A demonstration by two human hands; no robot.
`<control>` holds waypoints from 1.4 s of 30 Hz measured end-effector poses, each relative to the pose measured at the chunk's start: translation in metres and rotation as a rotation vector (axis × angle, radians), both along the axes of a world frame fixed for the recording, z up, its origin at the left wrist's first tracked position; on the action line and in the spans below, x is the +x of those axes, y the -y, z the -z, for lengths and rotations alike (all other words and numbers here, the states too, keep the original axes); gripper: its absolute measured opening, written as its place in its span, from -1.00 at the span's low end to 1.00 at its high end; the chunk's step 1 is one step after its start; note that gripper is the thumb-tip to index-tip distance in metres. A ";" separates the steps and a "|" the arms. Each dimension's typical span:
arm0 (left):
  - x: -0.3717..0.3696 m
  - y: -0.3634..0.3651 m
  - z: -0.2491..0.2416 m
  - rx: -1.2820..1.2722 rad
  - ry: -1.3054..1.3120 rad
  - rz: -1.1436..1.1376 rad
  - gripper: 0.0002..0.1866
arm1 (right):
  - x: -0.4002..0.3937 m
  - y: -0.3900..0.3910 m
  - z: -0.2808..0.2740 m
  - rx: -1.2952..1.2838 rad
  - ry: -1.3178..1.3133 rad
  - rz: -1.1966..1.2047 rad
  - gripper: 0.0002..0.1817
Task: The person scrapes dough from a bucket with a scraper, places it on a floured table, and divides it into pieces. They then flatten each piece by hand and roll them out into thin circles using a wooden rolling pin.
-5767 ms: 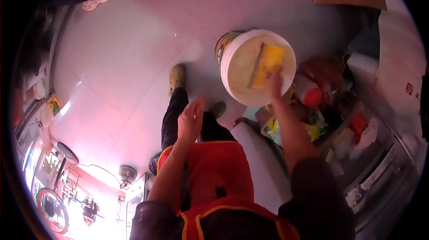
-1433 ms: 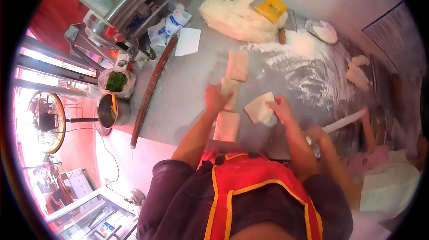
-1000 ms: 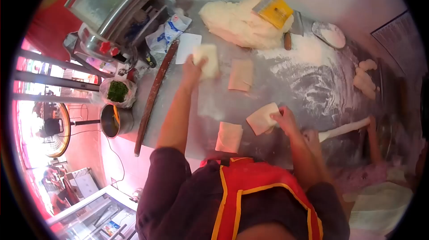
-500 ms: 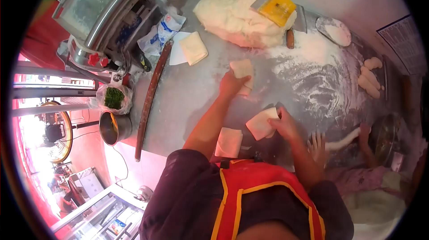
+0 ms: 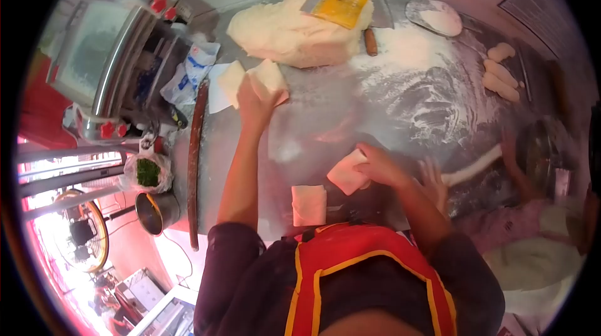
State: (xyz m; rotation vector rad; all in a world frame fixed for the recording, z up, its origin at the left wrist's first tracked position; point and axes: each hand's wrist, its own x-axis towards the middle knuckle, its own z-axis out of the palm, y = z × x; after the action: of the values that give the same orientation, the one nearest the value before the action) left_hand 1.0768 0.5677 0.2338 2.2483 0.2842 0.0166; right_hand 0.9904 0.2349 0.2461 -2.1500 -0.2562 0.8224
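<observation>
My left hand [image 5: 255, 103] grips a folded dough square [image 5: 268, 78] at the upper left of the table, right beside another dough piece [image 5: 231, 80] on white paper. Nearer to my body, my right hand [image 5: 375, 164] holds a second folded dough square [image 5: 348, 173] by its right edge. A third folded dough piece [image 5: 309, 205] lies near the table's front edge, left of my right hand.
A large dough mass [image 5: 288, 32] with a yellow scraper [image 5: 341, 3] lies at the back. A long rolling pin [image 5: 196, 167] lies left. At the right, a co-worker's hands touch a dough strip [image 5: 472, 168]. Flour [image 5: 413, 54] covers the table's right part.
My left hand has carried its dough square left and away from me, to the piece on the paper. My right hand has shifted slightly with its dough. The view has turned.
</observation>
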 end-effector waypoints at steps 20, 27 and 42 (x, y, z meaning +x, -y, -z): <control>-0.136 0.029 0.028 -0.942 -0.353 -0.397 -0.61 | 0.108 -0.019 0.100 -0.504 0.832 -0.029 -0.30; -0.119 0.064 -0.001 -1.189 -0.345 -0.293 -0.57 | -0.040 -0.020 0.048 0.089 0.475 0.031 -0.42; -0.054 0.148 0.056 0.490 0.108 0.393 -0.32 | 0.049 -0.062 0.075 -0.027 0.765 0.065 -0.31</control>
State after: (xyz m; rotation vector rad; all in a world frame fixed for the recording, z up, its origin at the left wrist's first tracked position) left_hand 1.0230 0.4193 0.1775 2.7407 -0.2516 -0.0014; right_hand 1.0398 0.2964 0.1709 -2.3983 -0.5548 -0.0711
